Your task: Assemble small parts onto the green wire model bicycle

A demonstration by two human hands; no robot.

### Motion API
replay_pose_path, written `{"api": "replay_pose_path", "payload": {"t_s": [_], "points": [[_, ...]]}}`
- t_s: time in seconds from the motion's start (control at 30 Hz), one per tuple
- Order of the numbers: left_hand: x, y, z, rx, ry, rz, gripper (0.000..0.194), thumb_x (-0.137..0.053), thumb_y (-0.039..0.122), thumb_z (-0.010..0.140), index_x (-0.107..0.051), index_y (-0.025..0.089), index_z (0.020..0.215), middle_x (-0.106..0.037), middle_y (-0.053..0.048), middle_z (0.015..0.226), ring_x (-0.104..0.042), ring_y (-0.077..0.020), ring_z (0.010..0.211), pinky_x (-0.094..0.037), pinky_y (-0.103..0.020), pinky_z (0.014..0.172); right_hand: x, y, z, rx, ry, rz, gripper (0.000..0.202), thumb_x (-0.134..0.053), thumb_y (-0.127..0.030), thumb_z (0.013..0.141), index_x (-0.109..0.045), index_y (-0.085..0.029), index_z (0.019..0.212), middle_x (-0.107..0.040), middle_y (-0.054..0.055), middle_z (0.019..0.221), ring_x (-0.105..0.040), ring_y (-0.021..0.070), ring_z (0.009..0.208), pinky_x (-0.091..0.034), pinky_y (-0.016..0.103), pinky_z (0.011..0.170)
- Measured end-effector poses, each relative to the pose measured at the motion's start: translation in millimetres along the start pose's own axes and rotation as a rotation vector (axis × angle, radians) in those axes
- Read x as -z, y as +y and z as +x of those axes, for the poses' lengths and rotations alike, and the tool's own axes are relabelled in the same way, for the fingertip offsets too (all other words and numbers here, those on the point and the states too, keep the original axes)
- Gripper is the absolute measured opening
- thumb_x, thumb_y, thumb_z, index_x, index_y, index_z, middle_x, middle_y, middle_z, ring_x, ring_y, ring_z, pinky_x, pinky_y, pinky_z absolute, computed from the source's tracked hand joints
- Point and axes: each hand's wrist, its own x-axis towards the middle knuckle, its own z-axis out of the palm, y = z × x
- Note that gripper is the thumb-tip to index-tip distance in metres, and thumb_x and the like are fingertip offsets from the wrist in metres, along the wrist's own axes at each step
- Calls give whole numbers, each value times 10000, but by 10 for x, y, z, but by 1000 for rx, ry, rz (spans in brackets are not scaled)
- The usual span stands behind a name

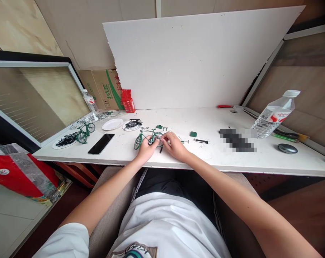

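A small green model bicycle (138, 142) stands upright near the table's front edge, its front wheel to the left. My left hand (146, 149) is closed on its lower frame, thumb towards the rear wheel. At the rear wheel, my right hand (174, 145) is closed in a pinch; whatever its fingertips hold is too small to make out. A short black piece (161, 149) lies just below the hands. Green parts (159, 126) lie behind the bicycle. Farther right are a green block (193, 134) and a black strip (201, 141).
Left on the white table (213, 123) are a phone (101, 143), a second green bicycle (82, 137), an empty plate (112, 124) and plates of black parts (132, 124). A water bottle (274, 114) and a grey oval object (287, 148) stand right. A white board (200, 61) rises behind.
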Motion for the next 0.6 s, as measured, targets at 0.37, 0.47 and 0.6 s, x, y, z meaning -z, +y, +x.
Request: {"api": "replay_pose_path", "payload": {"t_s": [0.37,0.47,0.6], "points": [[-12,94,-28,33,34,154,425,-858,435,836,-740,169,1146,-796,-137,1133,-717,-300,1142,-512,-428,1094,0,16,10,24,16,72,252,-456,-447,1151,-577,-252,1047,-674,101,1034,-592,284,1016,-508,443,914],[-22,110,-44,27,43,213,390,-821,414,868,-737,167,1157,-789,-144,1178,-717,-295,1146,-514,-428,1097,-2,26,7,22,8,79,268,-455,-463,1150,-581,-252,1045,-677,105,1039,-596,286,1018,-509,450,916],[-26,97,-63,49,50,279,370,-777,390,908,-710,166,1195,-781,-141,1213,-723,-279,1121,-536,-409,1062,-19,61,9,22,-8,79,254,-456,-438,1146,-583,-245,1042,-681,106,1040,-601,282,1015,-511,457,926]]}}
